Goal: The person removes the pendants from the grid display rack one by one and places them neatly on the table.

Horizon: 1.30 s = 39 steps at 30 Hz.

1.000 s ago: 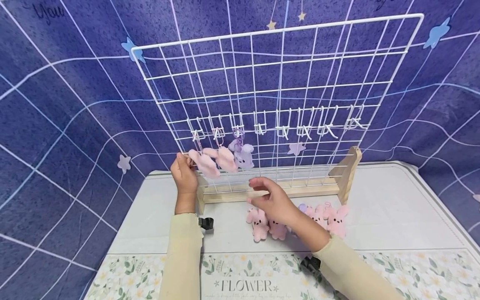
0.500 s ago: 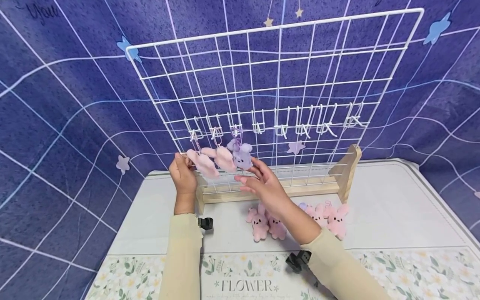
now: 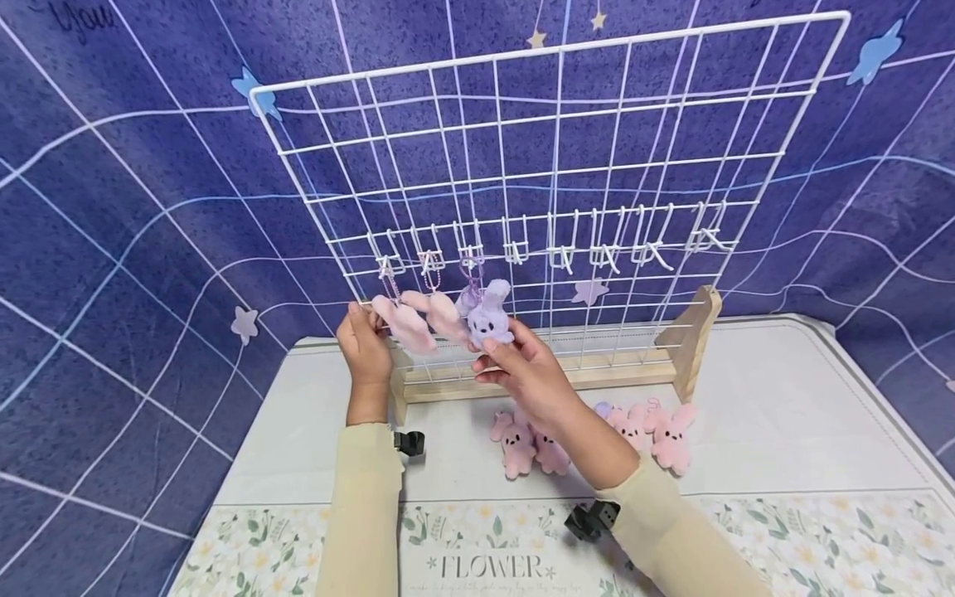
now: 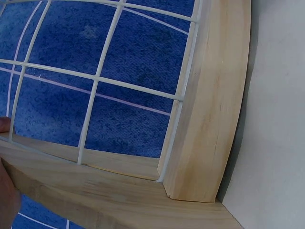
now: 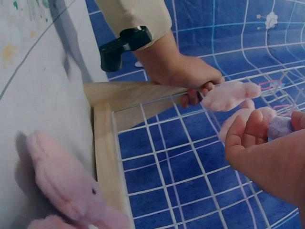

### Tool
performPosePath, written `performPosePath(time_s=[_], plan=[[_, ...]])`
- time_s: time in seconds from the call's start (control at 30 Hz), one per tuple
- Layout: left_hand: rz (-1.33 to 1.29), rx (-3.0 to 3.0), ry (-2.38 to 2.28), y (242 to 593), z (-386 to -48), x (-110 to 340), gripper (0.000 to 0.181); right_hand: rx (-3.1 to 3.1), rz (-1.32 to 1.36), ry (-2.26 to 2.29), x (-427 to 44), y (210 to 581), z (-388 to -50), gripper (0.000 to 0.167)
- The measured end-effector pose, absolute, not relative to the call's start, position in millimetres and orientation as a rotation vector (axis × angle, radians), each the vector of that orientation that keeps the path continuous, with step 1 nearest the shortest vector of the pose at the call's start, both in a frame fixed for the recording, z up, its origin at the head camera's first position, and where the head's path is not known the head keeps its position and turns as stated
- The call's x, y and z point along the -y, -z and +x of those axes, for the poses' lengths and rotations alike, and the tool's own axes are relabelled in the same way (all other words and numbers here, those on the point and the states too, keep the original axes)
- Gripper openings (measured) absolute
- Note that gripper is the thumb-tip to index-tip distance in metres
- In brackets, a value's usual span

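My left hand [image 3: 366, 344] grips the left wooden side support of the white wire grid rack [image 5: 105, 93]. Its fingers curl round the wood in the right wrist view. My right hand [image 3: 530, 373] pinches a purple bunny plush keychain [image 3: 488, 325] between thumb and fingers. The bunny hangs by its purple chain from the third hook from the left, its face turned forward. Two pink plush keychains [image 3: 407, 325] hang by bead chains from the hooks to its left. In the left wrist view only part of my left hand [image 4: 7, 202] shows, beside the wood.
Bare white hooks [image 3: 606, 260] continue rightward along the grid. Several pink bunny plushes [image 3: 673, 438] lie on the white table [image 3: 783, 406] before the rack's wooden base [image 3: 612, 380], some partly behind my right arm. A flower-print mat [image 3: 821, 539] lies in front; starry cloth [image 3: 149, 207] surrounds the table.
My right hand has moved up and left to the hanging purple bunny and taken hold of it. The bunny has turned and its ear points up. My left hand stays at the rack's side.
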<state>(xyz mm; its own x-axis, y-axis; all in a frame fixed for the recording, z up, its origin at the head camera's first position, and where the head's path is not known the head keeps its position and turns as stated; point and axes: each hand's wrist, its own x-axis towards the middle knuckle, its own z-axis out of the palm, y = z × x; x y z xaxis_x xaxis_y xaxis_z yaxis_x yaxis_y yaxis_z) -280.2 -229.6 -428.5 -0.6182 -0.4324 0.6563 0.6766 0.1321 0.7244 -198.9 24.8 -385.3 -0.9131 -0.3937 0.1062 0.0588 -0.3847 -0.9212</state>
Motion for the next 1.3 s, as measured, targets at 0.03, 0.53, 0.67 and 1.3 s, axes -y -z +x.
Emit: performPosePath(time_s=[0.03, 0.53, 0.67, 1.3], plan=[[-0.247, 1.549, 1.631, 428, -280, 230, 0.057, -1.546, -0.459, 2.364, -26, 384, -198, 0.044], [-0.276, 1.522, 1.654, 429, -280, 229, 0.056, -1.485, -0.645, 2.316, -40, 362, -177, 0.043], [-0.277, 1.531, 1.634, 430, -280, 229, 0.055, -1.480, -0.667, 2.314, -43, 358, -172, 0.035], [-0.323, 1.517, 1.640, 430, -283, 231, 0.059, -1.579, -0.663, 2.260, -49, 361, -168, 0.032]])
